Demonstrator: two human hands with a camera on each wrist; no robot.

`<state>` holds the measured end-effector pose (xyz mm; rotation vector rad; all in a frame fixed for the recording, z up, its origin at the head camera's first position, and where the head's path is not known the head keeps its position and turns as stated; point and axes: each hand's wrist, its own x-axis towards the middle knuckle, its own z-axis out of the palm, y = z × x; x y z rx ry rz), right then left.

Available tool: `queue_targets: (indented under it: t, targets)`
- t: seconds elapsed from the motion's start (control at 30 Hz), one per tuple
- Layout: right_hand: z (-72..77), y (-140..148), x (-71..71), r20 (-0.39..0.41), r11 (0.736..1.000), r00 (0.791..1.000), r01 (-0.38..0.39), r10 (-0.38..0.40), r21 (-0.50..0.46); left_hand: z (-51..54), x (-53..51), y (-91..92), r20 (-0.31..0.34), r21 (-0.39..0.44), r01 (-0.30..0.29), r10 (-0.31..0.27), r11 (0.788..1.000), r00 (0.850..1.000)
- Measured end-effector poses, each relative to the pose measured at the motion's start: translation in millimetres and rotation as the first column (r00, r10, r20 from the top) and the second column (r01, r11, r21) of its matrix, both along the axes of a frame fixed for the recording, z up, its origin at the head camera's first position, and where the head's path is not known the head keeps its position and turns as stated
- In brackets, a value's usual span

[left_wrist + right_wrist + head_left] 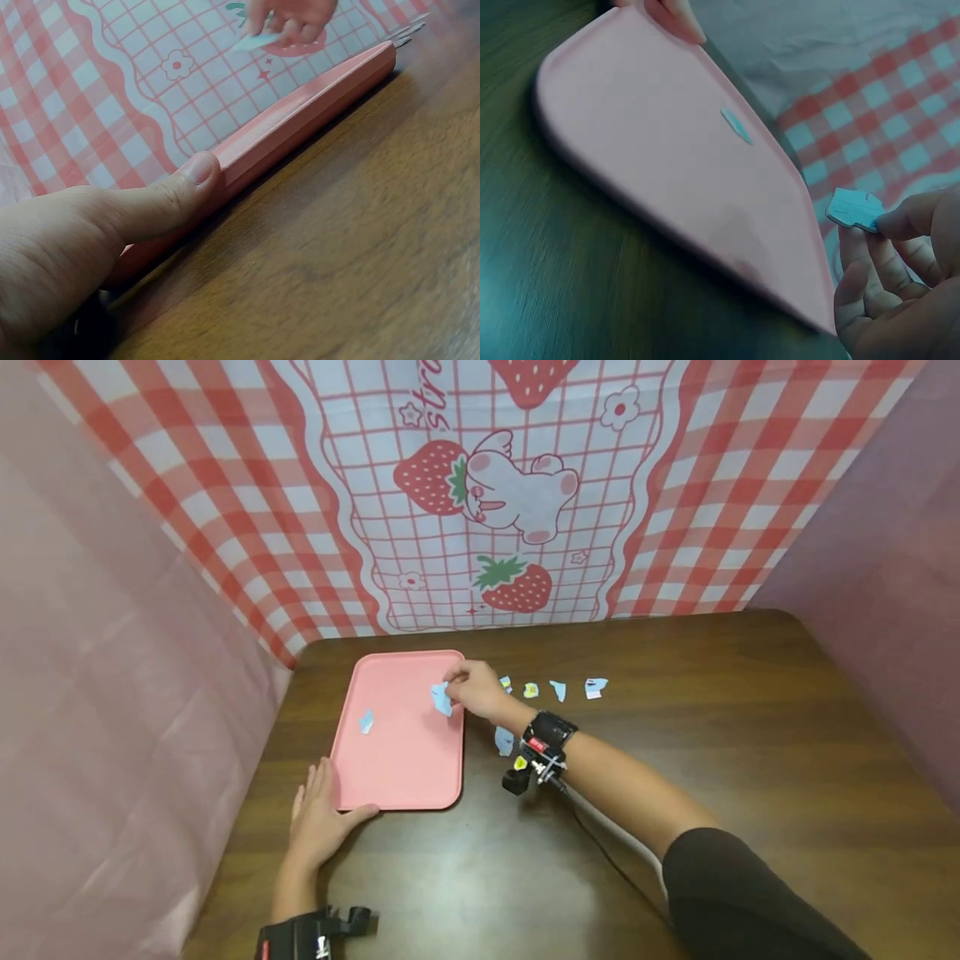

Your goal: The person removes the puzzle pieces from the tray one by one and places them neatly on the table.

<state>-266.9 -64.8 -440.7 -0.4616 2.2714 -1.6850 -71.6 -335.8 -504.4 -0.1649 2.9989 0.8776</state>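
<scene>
My right hand point(478, 689) pinches a flat light-blue puzzle piece point(442, 699) of irregular outline between thumb and fingertips, above the upper right part of the pink tray point(405, 777). In the right wrist view the held piece is seen raised clear of the tray, its plain pale face showing. Another blue-and-white piece point(366, 722) lies on the tray's left half. At the tray's near left corner rests my left hand point(318, 818), its fingers straight along the left side. The left wrist view shows the thumb point(169, 201) against the near rim.
Right of the tray several small pieces lie in a row, among them a yellow one point(531, 690) and a blue one point(558, 691). Nearer, a blue piece point(504, 741) and a yellow one point(520, 762) lie beside the right wrist camera. A strawberry-print cloth point(517, 518) hangs behind the wooden table point(675, 710).
</scene>
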Motion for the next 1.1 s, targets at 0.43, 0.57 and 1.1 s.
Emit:
queue_targets:
  t: [0.43, 0.57, 1.1]
  targets:
    - [-7.4, 111.4, 9.0, -0.015, 0.987, 0.988, 0.154, -0.153, 0.052, 1.0, -0.6, 0.2, 0.006, 0.002, 0.01, -0.01, 1.0, 1.0]
    - [-10.6, 135.9, 11.4, -0.016, 0.977, 0.98, 0.201, -0.2, 0.065, 0.2, -0.3, 0.3, 0.004, 0.003, 0.007, -0.007, 1.0, 1.0]
    - [-28.2, 182.1, 16.5, -0.052, 0.951, 0.974, 0.227, -0.221, 0.211, -1.5, 0.0, -0.4, 0.005, 0.004, 0.002, -0.002, 1.0, 1.0]
